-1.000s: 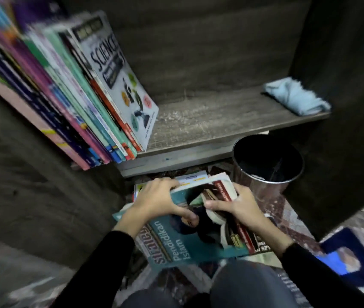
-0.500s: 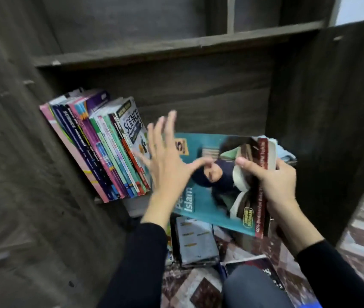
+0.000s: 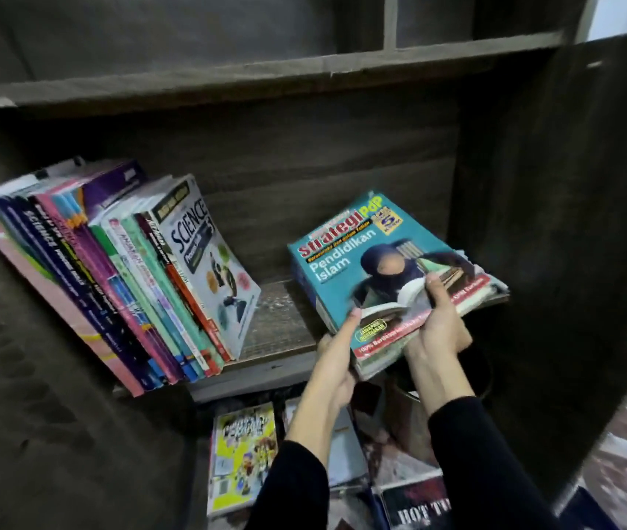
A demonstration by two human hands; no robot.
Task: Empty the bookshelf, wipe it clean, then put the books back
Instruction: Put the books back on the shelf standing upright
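Observation:
A small stack of books with a teal "Strategi PdP Pendidikan Islam" cover (image 3: 346, 254) on top lies tilted over the right part of the dark wooden shelf board (image 3: 281, 330). My left hand (image 3: 336, 357) grips the stack's near left corner, thumb on the cover. My right hand (image 3: 438, 330) grips its near edge, thumb on top. A row of several books (image 3: 120, 285) leans to the left on the shelf's left side, a white "Science" book (image 3: 212, 269) at its front.
Under the shelf, more books lie on the patterned floor: a yellow one (image 3: 243, 453) and a dark one (image 3: 415, 506). A dark bin (image 3: 480, 376) is partly hidden behind my right arm. The bookshelf's side wall (image 3: 556, 223) stands close on the right.
The teal stack came up from the floor to the shelf's right side. My left hand let go, spread open, then took hold of the stack's left corner again.

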